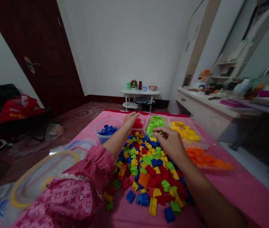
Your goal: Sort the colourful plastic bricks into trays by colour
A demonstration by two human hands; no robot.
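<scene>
My left hand (131, 119) reaches over the clear tub of red blocks (137, 123), fingers stretched out with nothing visible in them. At the front edge of the clear tub of green blocks (157, 123), my right hand (170, 141) has its fingers curled and thumb and forefinger drawn together; anything between them is too small or hidden to make out. Beneath and between both hands spreads a heap of mixed toy building blocks (146, 167) in red, blue, yellow, green and orange. My left forearm hides part of the heap's left side.
A round tub of blue blocks (107, 130) stands left. Yellow blocks (185, 131) and orange blocks (206, 158) fill tubs on the right. Clear lids (74, 155) lie left on the pink cloth (241, 190). A cluttered dressing table (203, 104) stands right.
</scene>
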